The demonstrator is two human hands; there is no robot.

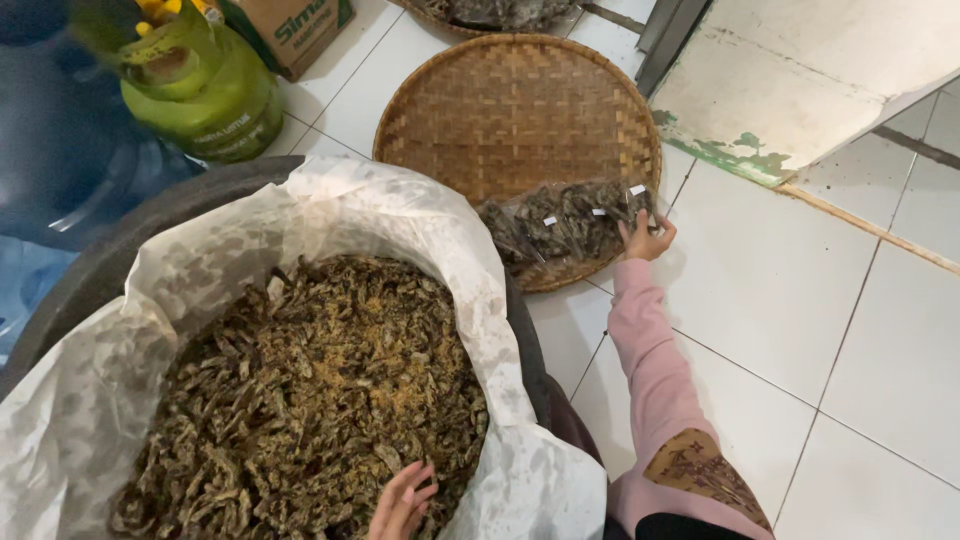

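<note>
Both hands are in view. My right hand (645,238), at the end of a pink sleeve (655,380), reaches out to the near rim of a round woven bamboo tray (500,105); its fingers curl loosely over the end of a row of small clear packets (565,225) filled with dark dried strips. Whether the fingers pinch a packet or merely rest on it, I cannot tell. About four white labels show on the packets; the packets overlap, so their exact number is unclear. My left hand (402,500) lies low in the frame, fingers relaxed and spread, touching the heap of dried brown strips (320,390) without gripping any.

One large dark tub (120,240) holds the heap, lined with one crumpled white sheet (400,215) that hangs over its rim. One green gas cylinder (205,90) stands behind the tub, one cardboard box (295,30) beside it. A second tray (490,15) shows partly at the top edge.

Most of the woven tray's surface is bare. White floor tiles (800,300) lie open to the right of my sleeve, bounded by a raised step (800,80).
</note>
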